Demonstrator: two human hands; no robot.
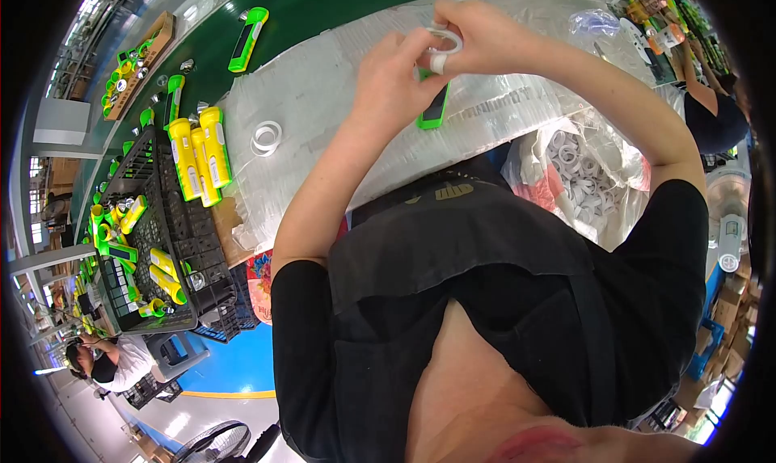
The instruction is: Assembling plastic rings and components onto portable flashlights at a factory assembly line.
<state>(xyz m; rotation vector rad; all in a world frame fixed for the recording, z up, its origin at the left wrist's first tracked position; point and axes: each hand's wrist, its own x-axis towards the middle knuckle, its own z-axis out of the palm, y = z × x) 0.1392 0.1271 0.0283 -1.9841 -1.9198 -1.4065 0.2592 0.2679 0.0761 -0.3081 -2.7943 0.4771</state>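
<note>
My left hand and my right hand meet over the far part of the covered worktable, fingers closed. A thin white ring is pinched between them, with another white band just below it by the thumbs. Directly beneath the fingers is a green flashlight-like body with a dark panel; its upper end is hidden by my left hand, and I cannot tell whether the hand touches it. Left of my left forearm, a few loose white rings lie on the worktable cover.
Yellow-green flashlights lie grouped at the table's left edge, beside a black crate holding more. Another green flashlight rests on the green belt. At right, a plastic bag holds many white rings. Other people work at both sides.
</note>
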